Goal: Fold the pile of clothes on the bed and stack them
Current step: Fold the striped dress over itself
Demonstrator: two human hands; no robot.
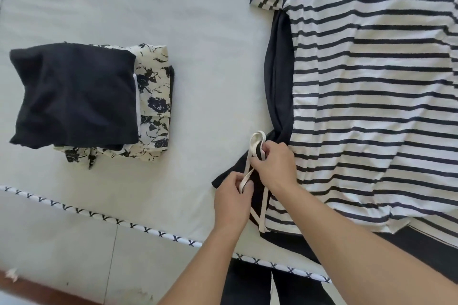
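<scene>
Hands meet at the near edge of the bed (pixel 198 32), both busy with a cream drawstring (pixel 255 141) that runs off a black garment (pixel 278 77). The left hand (pixel 233 202) pinches the cord between thumb and curled fingers, low and close to the bed's edge. The right hand (pixel 275 166) sits just above it, fingers curled round the cord where it forms a loop, knuckles resting on the black cloth. The black garment lies in a long strip, mostly tucked under a striped shirt (pixel 371 82) spread flat over the right side of the bed, with one sleeve at the top. Well apart, on the left, stands a stack (pixel 94 104) of folded clothes: a black piece (pixel 74 94) on top, a cream floral piece (pixel 156 96) showing beneath and to its right. The sheet's edge carries a patterned trim (pixel 99 215), and tiled floor (pixel 74 255) shows below it.
</scene>
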